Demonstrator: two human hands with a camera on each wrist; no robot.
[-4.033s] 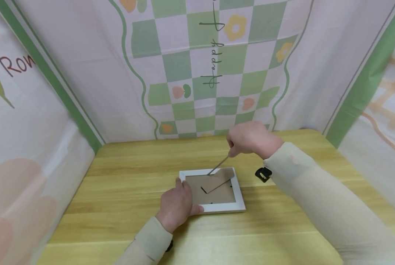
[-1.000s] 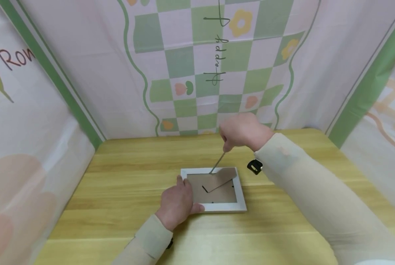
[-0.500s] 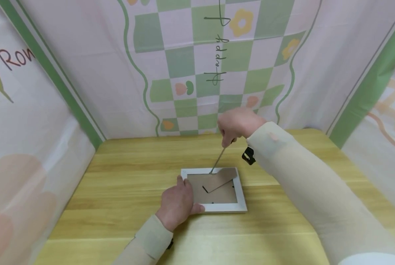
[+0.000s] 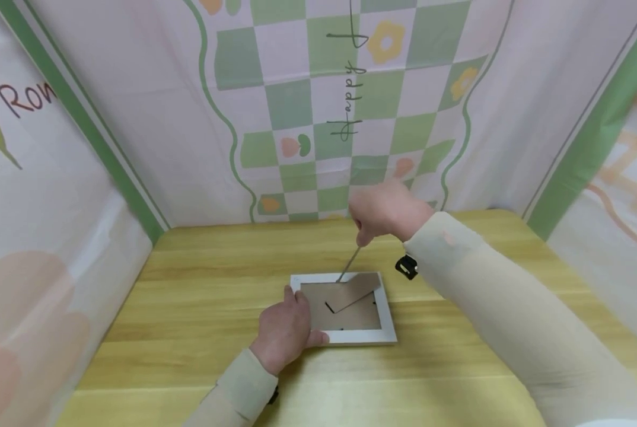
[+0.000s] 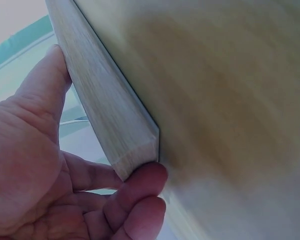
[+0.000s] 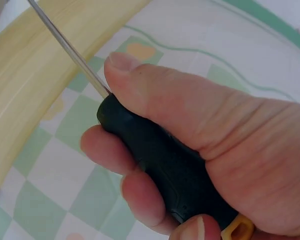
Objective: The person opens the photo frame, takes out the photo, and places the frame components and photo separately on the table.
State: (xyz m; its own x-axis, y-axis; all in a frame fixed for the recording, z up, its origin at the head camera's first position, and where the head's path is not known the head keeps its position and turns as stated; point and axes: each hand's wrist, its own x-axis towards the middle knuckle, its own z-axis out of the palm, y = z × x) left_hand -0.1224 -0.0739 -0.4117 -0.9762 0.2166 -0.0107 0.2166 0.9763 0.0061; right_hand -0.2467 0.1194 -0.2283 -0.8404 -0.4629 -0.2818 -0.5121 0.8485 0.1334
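Lying on the counter in the head view, the white picture frame showed its brown backing and stand flap. The left grip held its left end, and the right grip held a screwdriver, the shaft slanting down to the frame's far inner edge. The frame looked light and stiff, its backing thin enough to dent, so the rim seemed the safer hold. In the left wrist view, thumb and curled fingers pinched around a corner of the smooth, perhaps slippery edge. In the right wrist view, fingers and thumb wrapped the dark handle, whose moulded shape seemed easy to hold firmly.
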